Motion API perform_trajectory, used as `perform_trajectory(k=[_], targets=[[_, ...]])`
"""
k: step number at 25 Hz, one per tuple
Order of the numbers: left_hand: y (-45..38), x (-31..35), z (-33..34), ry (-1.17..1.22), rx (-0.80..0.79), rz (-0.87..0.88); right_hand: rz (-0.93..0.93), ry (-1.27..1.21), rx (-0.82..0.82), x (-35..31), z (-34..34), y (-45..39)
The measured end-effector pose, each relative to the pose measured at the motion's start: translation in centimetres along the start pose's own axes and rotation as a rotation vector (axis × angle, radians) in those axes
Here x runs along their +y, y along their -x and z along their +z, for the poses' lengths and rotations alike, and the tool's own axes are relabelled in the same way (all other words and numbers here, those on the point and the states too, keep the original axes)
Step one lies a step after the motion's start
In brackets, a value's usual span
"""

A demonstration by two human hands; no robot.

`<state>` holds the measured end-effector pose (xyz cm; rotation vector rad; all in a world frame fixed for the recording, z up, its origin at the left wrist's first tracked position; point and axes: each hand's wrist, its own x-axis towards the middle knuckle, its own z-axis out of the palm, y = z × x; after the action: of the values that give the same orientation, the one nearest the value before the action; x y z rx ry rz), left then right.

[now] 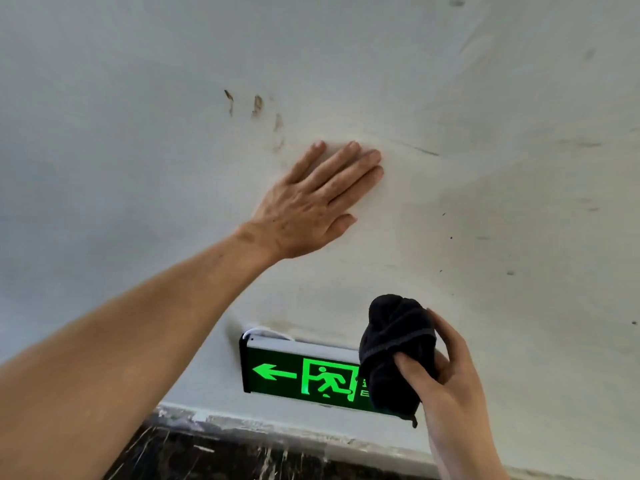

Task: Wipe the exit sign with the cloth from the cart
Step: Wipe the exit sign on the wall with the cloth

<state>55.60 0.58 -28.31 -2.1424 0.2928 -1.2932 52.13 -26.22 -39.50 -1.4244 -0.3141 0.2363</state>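
A lit green exit sign (298,372) with a left arrow and a running figure is mounted low on the white wall. My right hand (446,382) grips a bunched black cloth (394,344), which presses against the sign's right end and covers that part. My left hand (318,202) lies flat on the wall above the sign, palm down, fingers together and stretched out, holding nothing.
The white wall (502,168) carries brown smudges (256,105) above my left hand and small dark specks to the right. A dark marbled skirting (214,455) with paint splashes runs along the bottom below the sign.
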Motion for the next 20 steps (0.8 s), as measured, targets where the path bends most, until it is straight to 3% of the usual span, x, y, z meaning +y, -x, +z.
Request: perform_trajectory(k=[4,7,12,16,20], targets=[[0.4,-0.5,1.6,-0.015,0.045,0.012,-0.15,0.351,0.026,2.4,2.4,-0.1],[0.3,-0.4,2.2,0.006,0.064,0.017,-0.439,0.736,0.07,3.5,5.7,-0.7],[0.4,-0.4,2.5,0.027,0.081,0.019,-0.787,1.006,-0.067,6.9,11.9,-2.9],[0.3,-0.4,2.7,0.05,0.092,0.017,-0.781,1.126,-0.302,9.8,15.0,-3.7],[0.2,-0.2,2.6,0.048,0.107,0.01,-0.676,1.257,-0.383,11.8,16.0,-3.7]])
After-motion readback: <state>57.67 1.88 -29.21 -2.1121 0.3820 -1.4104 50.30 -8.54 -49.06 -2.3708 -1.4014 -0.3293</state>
